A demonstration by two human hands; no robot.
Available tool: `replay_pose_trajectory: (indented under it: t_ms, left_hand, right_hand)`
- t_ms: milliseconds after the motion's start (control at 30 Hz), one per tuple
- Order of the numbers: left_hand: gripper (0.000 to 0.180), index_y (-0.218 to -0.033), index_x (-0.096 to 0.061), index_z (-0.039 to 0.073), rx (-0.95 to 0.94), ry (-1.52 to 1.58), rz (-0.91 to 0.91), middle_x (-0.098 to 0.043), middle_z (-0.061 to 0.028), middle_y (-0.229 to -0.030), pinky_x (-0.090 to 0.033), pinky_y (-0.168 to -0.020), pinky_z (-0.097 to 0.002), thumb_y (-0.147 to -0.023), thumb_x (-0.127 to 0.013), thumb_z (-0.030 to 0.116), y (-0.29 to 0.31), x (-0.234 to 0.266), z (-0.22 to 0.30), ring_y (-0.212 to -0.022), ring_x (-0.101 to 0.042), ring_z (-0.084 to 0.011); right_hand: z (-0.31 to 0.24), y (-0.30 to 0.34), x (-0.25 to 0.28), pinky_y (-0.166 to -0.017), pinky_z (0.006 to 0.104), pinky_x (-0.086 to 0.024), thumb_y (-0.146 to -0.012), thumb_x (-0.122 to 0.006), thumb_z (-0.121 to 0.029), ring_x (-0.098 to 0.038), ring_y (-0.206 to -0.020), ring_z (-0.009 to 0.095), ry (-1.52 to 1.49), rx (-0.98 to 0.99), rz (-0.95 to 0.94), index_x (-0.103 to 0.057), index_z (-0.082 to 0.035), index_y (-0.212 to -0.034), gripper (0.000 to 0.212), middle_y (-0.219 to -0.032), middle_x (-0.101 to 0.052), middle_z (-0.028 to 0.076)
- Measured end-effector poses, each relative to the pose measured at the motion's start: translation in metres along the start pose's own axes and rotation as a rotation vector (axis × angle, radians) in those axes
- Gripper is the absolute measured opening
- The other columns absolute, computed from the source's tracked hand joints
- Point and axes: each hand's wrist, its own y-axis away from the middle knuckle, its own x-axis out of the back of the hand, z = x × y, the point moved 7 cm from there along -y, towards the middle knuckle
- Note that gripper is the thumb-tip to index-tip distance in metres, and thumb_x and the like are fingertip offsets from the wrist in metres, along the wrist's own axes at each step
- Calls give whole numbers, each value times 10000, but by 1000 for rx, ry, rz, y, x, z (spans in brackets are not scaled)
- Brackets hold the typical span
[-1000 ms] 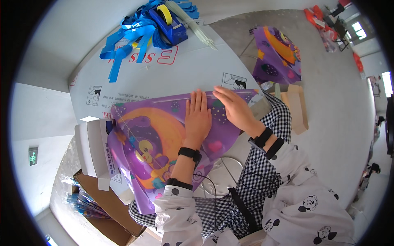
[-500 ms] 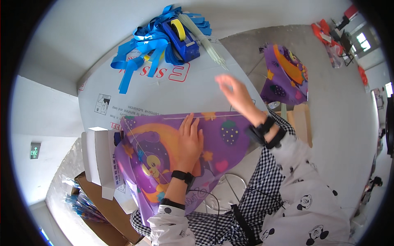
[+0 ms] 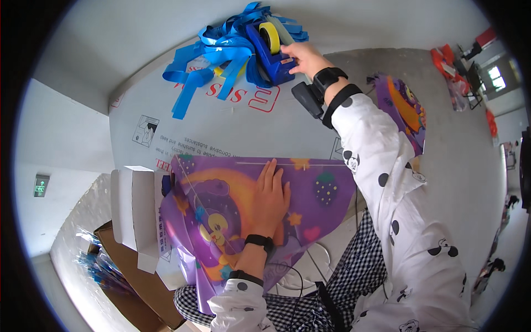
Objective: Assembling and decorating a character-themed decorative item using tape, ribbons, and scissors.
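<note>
A purple kite (image 3: 227,182), printed with a moon, stars and strawberries, lies over the near part of the board. Thin white rods run along its far edge and across its left side. My left hand (image 3: 271,202) rests flat on it, fingers stretched out, holding nothing. At the far end of the board, my right hand (image 3: 307,58) reaches to the right side of the blue tape dispenser (image 3: 271,58), with thumb and fingers apart. Pale thin sticks (image 3: 283,34) lie beside the dispenser, partly hidden by that hand. Its fingers' exact contact is hard to make out.
Blue ribbon strips (image 3: 221,52) lie heaped left of the dispenser on the printed white board (image 3: 166,105). An open white box (image 3: 135,210) stands at left, above a brown carton (image 3: 133,276) with packaged items. Another purple kite (image 3: 406,113) is at right.
My right hand has moved away from me, from above the kite's far edge to the tape dispenser. My left hand stays flat on the kite. The view has shifted slightly.
</note>
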Motion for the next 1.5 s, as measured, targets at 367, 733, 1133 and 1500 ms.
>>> replay_pose_trajectory:
  t_ms: [367, 733, 1133, 1500]
  left_hand:
    - [309, -1172, -552, -28, -32, -23, 35, -474, -178, -1399, -414, -1066, -435, -898, -589, 111, 0, -1, 2, -1316, -439, -354]
    - [289, -1166, -548, -12, -28, -32, 31, -483, -166, -1389, -411, -1058, -444, -905, -588, 102, 0, -1, 2, -1287, -460, -370]
    - [337, -1193, -535, 9, -55, -67, 49, -493, -156, -1380, -411, -1054, -460, -875, -609, 91, 0, -4, -1, -1281, -467, -369]
    - [306, -1130, -553, 35, -74, -59, 84, -530, -131, -1317, -445, -1020, -440, -841, -646, 72, 1, -3, 0, -1247, -494, -344]
  right_hand:
    - [33, 37, 11, -814, 348, -517, -864, -721, -98, -594, -1012, 198, -139, 183, 182, -647, -5, -1039, 212, -1042, -634, 94]
    - [56, 14, 14, -596, 268, -488, -861, -702, -98, -589, -653, 110, -69, 148, 161, -678, -36, -829, 74, -750, -643, 29]
    - [83, 192, -10, -779, 300, -476, -943, -543, -27, -595, -903, 176, 734, 607, -819, -548, -24, -1002, 59, -938, -606, 66]
    - [104, 212, -36, -594, 426, -435, -814, -539, 91, -608, -714, 338, 1369, 660, -1005, -421, -11, -1039, 275, -767, -593, 138]
